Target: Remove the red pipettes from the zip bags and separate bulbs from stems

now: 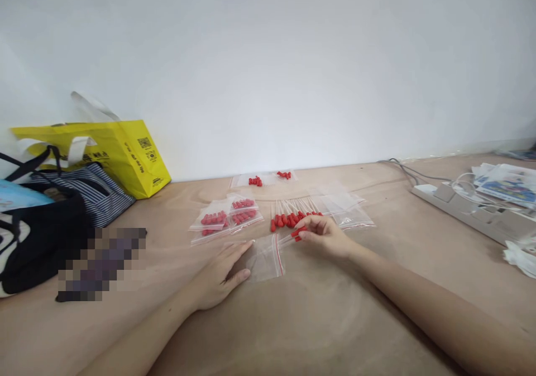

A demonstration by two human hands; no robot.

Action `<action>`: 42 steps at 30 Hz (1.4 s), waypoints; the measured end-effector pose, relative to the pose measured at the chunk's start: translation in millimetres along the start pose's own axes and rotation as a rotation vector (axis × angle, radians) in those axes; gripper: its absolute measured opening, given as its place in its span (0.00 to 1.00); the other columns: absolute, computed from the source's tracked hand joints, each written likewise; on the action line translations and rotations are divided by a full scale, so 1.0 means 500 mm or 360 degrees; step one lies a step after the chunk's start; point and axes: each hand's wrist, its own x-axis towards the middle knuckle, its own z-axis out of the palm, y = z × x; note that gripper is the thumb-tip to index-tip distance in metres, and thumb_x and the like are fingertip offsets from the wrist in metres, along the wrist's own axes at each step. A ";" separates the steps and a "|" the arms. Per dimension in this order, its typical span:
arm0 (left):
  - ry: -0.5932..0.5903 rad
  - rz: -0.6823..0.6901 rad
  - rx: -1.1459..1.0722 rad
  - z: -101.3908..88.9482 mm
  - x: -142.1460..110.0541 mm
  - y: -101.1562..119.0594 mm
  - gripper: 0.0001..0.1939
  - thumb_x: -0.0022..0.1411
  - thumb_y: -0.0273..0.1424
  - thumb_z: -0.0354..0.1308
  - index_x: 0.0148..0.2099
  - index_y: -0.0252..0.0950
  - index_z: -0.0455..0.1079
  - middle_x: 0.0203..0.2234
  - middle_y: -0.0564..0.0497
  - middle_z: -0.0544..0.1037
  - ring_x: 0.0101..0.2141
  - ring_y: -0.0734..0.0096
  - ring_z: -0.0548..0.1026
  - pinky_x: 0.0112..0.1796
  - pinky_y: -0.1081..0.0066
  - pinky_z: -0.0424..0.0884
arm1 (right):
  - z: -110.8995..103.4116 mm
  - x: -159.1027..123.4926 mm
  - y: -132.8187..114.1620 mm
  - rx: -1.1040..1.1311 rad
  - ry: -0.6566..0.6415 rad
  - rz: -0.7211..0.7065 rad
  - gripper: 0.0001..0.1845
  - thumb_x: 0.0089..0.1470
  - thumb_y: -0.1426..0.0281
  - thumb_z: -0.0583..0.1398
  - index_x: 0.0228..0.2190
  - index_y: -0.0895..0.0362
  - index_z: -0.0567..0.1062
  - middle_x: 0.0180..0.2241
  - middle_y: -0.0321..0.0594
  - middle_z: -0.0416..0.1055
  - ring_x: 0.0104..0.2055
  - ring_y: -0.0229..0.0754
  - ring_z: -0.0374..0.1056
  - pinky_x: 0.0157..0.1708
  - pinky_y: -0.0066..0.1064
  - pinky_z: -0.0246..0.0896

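My left hand point(220, 275) rests at the left end of a clear zip bag point(263, 261), fingers stretched out and thumb apart. The bag lies flat, its red-striped mouth facing right. In a pinch, my right hand point(324, 236) holds a few red-tipped sticks point(297, 234) at the bag's mouth; their pale shafts point left toward it. I cannot tell how far the shafts reach inside. Just beyond lies a fanned row of loose red-tipped white sticks point(288, 218), red ends toward me. Left of the row are several filled zip bags point(215, 219) with red tips showing.
More bagged red-tipped sticks point(255, 181) lie near the wall. Flat clear zip bags point(347, 205) are right of the loose row. A power strip point(456, 211) with cables and printed sheets point(508, 183) sit at right. A yellow bag point(136, 158) and a black bag point(46, 239) stand at left.
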 end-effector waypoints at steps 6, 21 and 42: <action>0.0025 0.0027 0.0056 0.002 -0.002 -0.010 0.26 0.61 0.41 0.43 0.60 0.40 0.48 0.57 0.48 0.57 0.55 0.62 0.56 0.53 0.58 0.55 | -0.050 0.043 -0.033 -0.0313 0.0606 -0.0391 0.11 0.46 0.65 0.59 0.34 0.57 0.71 0.28 0.38 0.72 0.28 0.36 0.67 0.31 0.30 0.63; 0.0012 0.0101 0.0095 0.000 0.000 -0.022 0.24 0.61 0.41 0.43 0.58 0.42 0.53 0.57 0.50 0.57 0.56 0.63 0.56 0.54 0.57 0.55 | 0.088 0.152 0.010 -0.2216 -0.0134 -0.0637 0.12 0.53 0.76 0.50 0.35 0.58 0.72 0.34 0.43 0.68 0.33 0.38 0.64 0.31 0.26 0.54; 0.0033 0.0122 0.0120 0.000 0.001 -0.020 0.23 0.61 0.40 0.43 0.58 0.43 0.54 0.57 0.50 0.58 0.55 0.63 0.57 0.53 0.58 0.55 | 0.055 0.042 -0.006 -0.1910 -0.0293 -0.0986 0.26 0.43 0.76 0.55 0.47 0.51 0.66 0.46 0.43 0.62 0.43 0.44 0.58 0.39 0.36 0.50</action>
